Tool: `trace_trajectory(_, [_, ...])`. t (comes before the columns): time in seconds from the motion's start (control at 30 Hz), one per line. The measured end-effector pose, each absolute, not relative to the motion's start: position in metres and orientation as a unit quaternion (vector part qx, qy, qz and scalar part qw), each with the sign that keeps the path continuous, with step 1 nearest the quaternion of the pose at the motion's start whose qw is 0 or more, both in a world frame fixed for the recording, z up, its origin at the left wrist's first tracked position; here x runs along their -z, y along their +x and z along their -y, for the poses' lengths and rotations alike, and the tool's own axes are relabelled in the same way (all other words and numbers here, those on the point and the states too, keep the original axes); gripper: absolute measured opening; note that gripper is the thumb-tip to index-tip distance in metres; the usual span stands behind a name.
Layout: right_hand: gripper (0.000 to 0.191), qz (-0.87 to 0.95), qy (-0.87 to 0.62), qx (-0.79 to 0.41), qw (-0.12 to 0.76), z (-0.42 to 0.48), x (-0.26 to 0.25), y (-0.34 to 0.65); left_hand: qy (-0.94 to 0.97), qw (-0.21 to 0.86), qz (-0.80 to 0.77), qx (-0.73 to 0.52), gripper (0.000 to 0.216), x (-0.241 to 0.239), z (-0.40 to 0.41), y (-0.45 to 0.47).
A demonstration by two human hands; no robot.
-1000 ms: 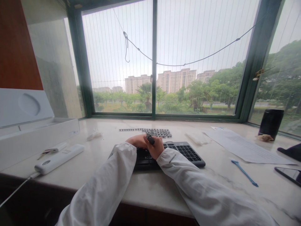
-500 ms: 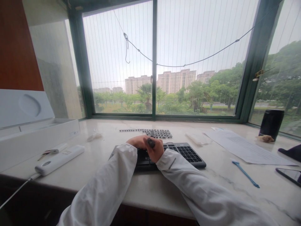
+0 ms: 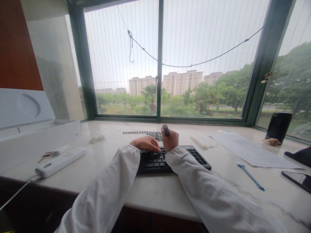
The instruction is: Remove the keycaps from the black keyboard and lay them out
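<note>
A black keyboard (image 3: 155,164) lies on the marble tabletop in front of me. My left hand (image 3: 147,142) is over its upper middle keys, palm down, with fingers bent together and fingertips at the keys. Whatever they pinch, if anything, is hidden. My right hand (image 3: 170,139) is closed in a fist around the dark rounded handle (image 3: 166,130) of a tool, above the keyboard's back edge. The working end of that tool is out of sight. Behind the hands, loose dark keycaps (image 3: 155,134) lie in rows, partly covered by my right hand.
At the left are an open white box (image 3: 39,139), a white power bank-like device (image 3: 60,161) with a cable, and keys (image 3: 48,153). To the right lie a paper sheet (image 3: 250,150), a blue stick-like tool (image 3: 251,177), a phone (image 3: 297,179) and a black cylinder (image 3: 278,127).
My right hand has moved right and away from me with the tool, parting from my left hand. The left stays over the keyboard, and more keys now show between my arms.
</note>
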State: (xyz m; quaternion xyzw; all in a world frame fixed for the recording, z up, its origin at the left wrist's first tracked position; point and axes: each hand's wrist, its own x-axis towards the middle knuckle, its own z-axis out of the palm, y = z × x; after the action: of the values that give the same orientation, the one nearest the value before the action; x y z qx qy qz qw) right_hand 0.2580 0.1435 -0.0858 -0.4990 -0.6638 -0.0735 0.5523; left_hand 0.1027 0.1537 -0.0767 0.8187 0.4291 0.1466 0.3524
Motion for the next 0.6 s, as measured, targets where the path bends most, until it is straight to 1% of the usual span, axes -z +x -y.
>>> trace_trajectory(0.1, [0.041, 0.674, -0.556, 0.082, 0.480, -0.154, 0.086, 0.269, 0.791, 0.344, -0.460, -0.210, 0.047, 0.077, -0.158, 0.101])
trace_trajectory(0.2, [0.035, 0.696, -0.594, 0.076, 0.395, -0.160, 0.090, 0.276, 0.766, 0.302, -0.489, -0.287, 0.049, 0.081, -0.168, 0.097])
trace_trajectory(0.33, [0.031, 0.728, -0.604, 0.044, 0.321, -0.162, 0.096, 0.280, 0.748, 0.245, -0.513, -0.343, 0.045, 0.087, -0.179, 0.092])
trace_trajectory(0.43, [0.030, 0.746, -0.595, 0.019, 0.298, -0.163, 0.098, 0.281, 0.750, 0.231, -0.509, -0.352, 0.038, 0.090, -0.183, 0.091])
trace_trajectory(0.6, [0.027, 0.757, -0.580, 0.010, 0.300, -0.164, 0.099, 0.282, 0.756, 0.229, -0.508, -0.345, 0.032, 0.092, -0.183, 0.093])
